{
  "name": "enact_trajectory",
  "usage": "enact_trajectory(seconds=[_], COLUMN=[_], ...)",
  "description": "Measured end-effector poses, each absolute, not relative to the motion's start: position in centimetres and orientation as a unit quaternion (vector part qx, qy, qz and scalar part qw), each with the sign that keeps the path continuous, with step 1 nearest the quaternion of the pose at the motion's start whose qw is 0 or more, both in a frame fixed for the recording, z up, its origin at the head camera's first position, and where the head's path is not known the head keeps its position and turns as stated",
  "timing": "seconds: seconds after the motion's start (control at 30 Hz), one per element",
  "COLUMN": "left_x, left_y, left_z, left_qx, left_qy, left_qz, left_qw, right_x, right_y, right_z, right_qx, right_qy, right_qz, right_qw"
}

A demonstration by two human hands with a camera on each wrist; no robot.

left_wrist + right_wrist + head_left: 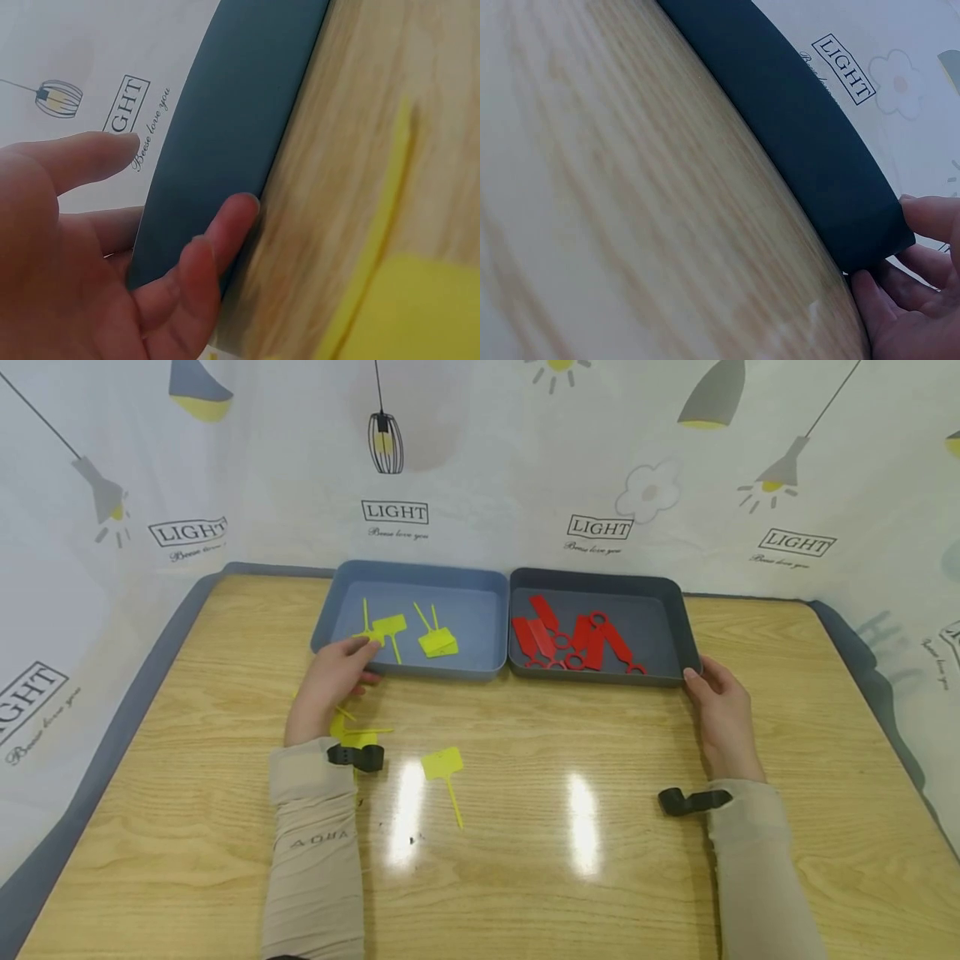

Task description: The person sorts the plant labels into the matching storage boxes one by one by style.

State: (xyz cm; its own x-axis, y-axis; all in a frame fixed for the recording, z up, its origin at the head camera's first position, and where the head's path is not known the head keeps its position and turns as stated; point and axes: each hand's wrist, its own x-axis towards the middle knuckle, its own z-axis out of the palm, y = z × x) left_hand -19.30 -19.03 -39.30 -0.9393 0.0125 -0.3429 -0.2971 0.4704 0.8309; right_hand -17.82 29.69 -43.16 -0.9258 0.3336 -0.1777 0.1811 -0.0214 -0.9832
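A blue tray (420, 672) stands at the back of the table with several yellow tags (437, 642) in it. My left hand (339, 672) is at its front left corner, thumb over the rim and other fingers against the outer wall (217, 112). Right beside it stands a dark grey tray (652, 618) with several red tags (592, 643), each with a ring at one end. My right hand (726, 710) holds that tray's front right corner; in the right wrist view the fingers (930, 217) curl about the corner (877, 232).
A yellow tag (442, 766) with a thin stem lies on the wooden table (510, 877) in front of the blue tray. More yellow tags (363, 737) lie by my left wrist, partly hidden by it. A printed white cloth (495, 460) hangs behind the trays.
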Motion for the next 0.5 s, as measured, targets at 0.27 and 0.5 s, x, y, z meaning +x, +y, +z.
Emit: enact_trajectory(seconds=[0.27, 0.5], left_x=[-19.20, -18.91], left_y=[-19.10, -19.07], left_z=[-39.37, -39.07], left_qx=[-0.066, -0.031], left_qy=[0.848, 0.838], left_qz=[0.504, 0.529], left_qw=[0.153, 0.133], right_x=[-17.77, -17.83], right_y=[29.73, 29.67], right_z=[-43.16, -43.10], right_qx=[-0.187, -0.190], right_qy=[-0.691, -0.691], right_qz=[0.696, 0.695], right_qw=[0.053, 0.054])
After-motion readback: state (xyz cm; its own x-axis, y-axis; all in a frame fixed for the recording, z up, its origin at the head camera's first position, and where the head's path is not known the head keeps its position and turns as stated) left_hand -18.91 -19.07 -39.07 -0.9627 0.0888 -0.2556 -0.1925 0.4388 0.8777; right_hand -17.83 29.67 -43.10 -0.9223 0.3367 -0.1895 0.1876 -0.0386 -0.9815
